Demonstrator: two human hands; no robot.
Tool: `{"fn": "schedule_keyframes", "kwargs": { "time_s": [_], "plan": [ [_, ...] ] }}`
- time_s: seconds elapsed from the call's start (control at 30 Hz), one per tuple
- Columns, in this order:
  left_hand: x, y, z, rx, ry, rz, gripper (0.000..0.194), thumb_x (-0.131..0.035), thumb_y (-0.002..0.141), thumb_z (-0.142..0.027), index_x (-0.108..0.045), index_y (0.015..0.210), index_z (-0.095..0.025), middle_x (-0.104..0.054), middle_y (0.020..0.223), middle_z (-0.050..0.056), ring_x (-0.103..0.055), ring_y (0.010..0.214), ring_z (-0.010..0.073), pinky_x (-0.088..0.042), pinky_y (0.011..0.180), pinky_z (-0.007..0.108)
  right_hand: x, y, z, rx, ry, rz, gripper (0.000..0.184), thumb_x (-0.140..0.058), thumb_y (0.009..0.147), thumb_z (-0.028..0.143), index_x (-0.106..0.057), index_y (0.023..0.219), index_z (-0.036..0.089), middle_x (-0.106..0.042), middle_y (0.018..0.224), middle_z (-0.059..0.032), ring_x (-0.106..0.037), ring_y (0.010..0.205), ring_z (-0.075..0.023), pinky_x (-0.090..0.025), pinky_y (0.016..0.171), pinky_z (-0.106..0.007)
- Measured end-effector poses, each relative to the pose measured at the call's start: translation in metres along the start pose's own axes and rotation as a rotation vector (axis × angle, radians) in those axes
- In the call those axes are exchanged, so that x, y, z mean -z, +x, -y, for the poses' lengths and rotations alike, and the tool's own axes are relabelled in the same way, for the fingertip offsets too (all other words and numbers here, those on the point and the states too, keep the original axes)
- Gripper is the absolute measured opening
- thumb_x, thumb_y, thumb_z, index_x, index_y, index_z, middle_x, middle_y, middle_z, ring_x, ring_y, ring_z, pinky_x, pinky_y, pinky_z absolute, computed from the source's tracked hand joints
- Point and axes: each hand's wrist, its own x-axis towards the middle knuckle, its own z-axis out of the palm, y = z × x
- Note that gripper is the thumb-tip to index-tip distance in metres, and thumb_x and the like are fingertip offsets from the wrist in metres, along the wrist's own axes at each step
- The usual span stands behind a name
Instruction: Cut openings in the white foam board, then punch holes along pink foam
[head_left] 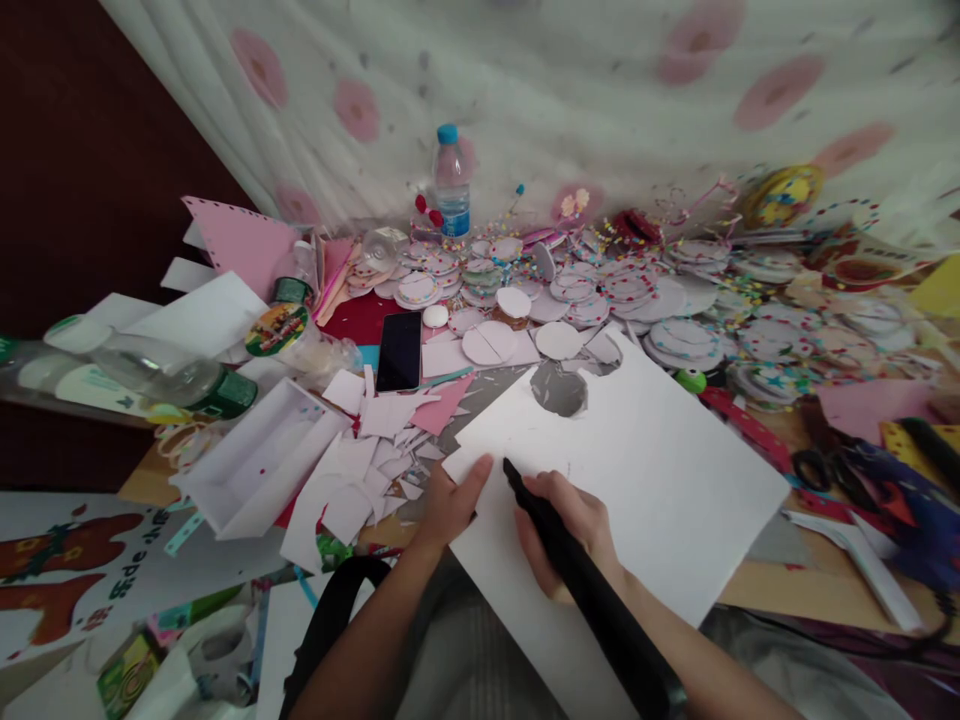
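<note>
A large white sheet of card (645,480) lies in front of me with round holes cut from its far edge. My left hand (450,505) grips the sheet's near left corner, thumb on top. My right hand (566,530) is closed round a long black tool (585,590) whose tip touches the sheet just right of my left thumb. White paper offcuts (375,460) are heaped to the left of the sheet.
Several decorated paper discs (630,290) cover the far table. A black phone (399,350), a water bottle (451,185), an open white box (259,460), clear bottles (150,375) at left, scissors (821,460) and a green tape roll (690,380) at right.
</note>
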Motion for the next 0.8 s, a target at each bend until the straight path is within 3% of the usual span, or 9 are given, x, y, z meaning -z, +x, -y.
{"fn": "schedule_keyframes", "kwargs": {
  "time_s": [0.4, 0.57, 0.7, 0.8],
  "plan": [
    [0.001, 0.002, -0.002, -0.025, 0.014, -0.008, 0.029, -0.066, 0.08, -0.037, -0.071, 0.097, -0.015, -0.074, 0.1, 0.008, -0.068, 0.092, 0.0233, -0.054, 0.08, 0.03, -0.009, -0.003, -0.004, -0.093, 0.068, -0.006, 0.02, -0.054, 0.079, 0.016, -0.043, 0.094, 0.022, -0.048, 0.06, 0.0056, -0.044, 0.043, -0.0094, -0.036, 0.043, -0.022],
    [0.001, 0.002, -0.001, -0.003, 0.001, -0.018, 0.03, -0.068, 0.077, -0.039, -0.072, 0.093, -0.014, -0.075, 0.093, 0.009, -0.069, 0.084, 0.0235, -0.055, 0.074, 0.03, -0.005, 0.0, -0.002, 0.0, -0.009, -0.042, 0.021, -0.054, 0.077, 0.014, -0.046, 0.094, 0.022, -0.051, 0.061, 0.0039, -0.046, 0.043, -0.0103, -0.037, 0.042, -0.022],
    [0.002, 0.005, 0.0, 0.012, -0.019, -0.079, 0.031, -0.07, 0.074, -0.042, -0.072, 0.09, -0.015, -0.075, 0.089, 0.008, -0.069, 0.08, 0.024, -0.056, 0.071, 0.032, 0.01, -0.011, 0.008, 0.054, -0.125, -0.144, 0.021, -0.055, 0.077, 0.018, -0.051, 0.097, 0.024, -0.057, 0.063, 0.0001, -0.051, 0.045, -0.0149, -0.041, 0.043, -0.027],
    [0.0, 0.008, 0.001, 0.018, -0.032, -0.129, 0.031, -0.072, 0.072, -0.041, -0.072, 0.091, -0.017, -0.074, 0.094, 0.008, -0.069, 0.086, 0.0241, -0.055, 0.077, 0.032, 0.024, -0.023, 0.014, -0.091, -0.172, -0.267, 0.018, -0.058, 0.078, 0.025, -0.057, 0.096, 0.023, -0.063, 0.072, -0.0046, -0.06, 0.055, -0.0194, -0.044, 0.048, -0.031]
  ]
}}
